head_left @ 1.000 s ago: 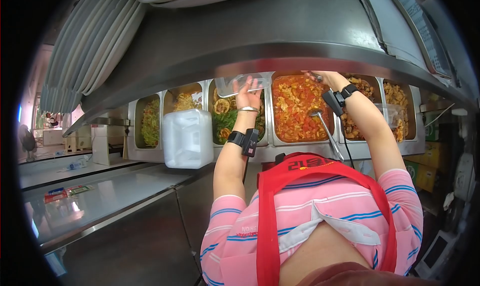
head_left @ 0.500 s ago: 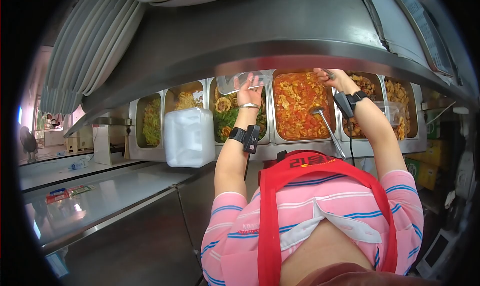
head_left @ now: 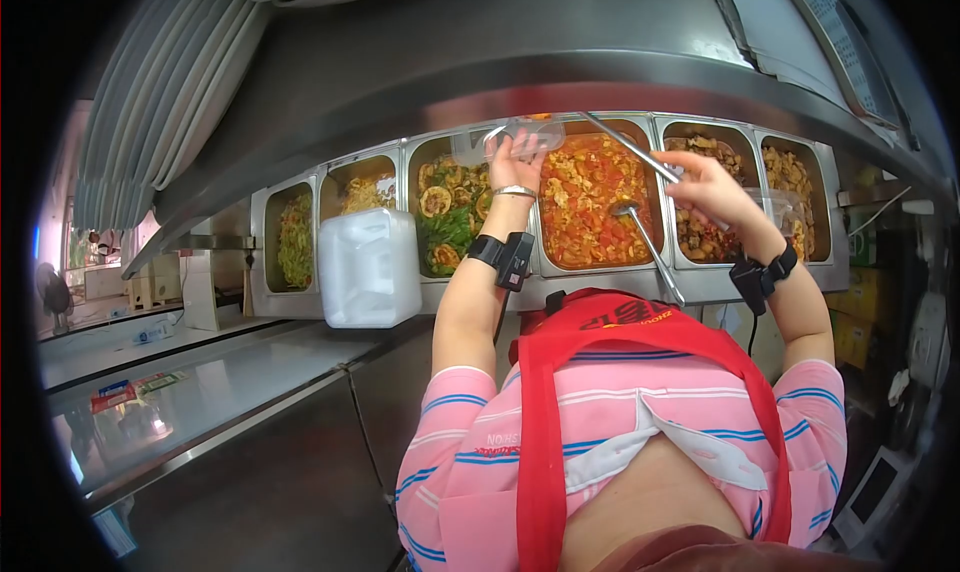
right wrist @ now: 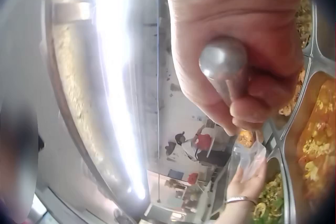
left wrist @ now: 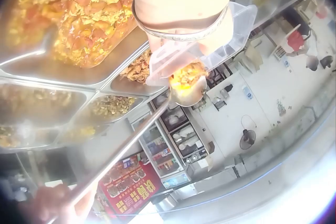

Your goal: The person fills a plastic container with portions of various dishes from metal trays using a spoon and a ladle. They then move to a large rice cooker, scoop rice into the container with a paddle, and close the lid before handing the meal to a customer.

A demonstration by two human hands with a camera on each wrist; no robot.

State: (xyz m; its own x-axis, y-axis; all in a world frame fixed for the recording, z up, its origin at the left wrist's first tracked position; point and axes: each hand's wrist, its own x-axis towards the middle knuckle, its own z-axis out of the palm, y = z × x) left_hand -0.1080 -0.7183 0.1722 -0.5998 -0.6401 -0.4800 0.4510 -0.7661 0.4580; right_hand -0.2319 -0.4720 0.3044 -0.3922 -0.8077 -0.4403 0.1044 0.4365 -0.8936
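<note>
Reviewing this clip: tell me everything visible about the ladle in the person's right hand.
The ladle looks like shiny metal, with a long, straight, slim handle and a rounded bowl. The right hand grips the handle near its blunt, rounded end. The handle slants, crossing over a corner of the tomato-and-egg dish in the head view. The bowl carries orange-yellow food and is at the clear plastic container held by the left hand; whether they touch is unclear.
</note>
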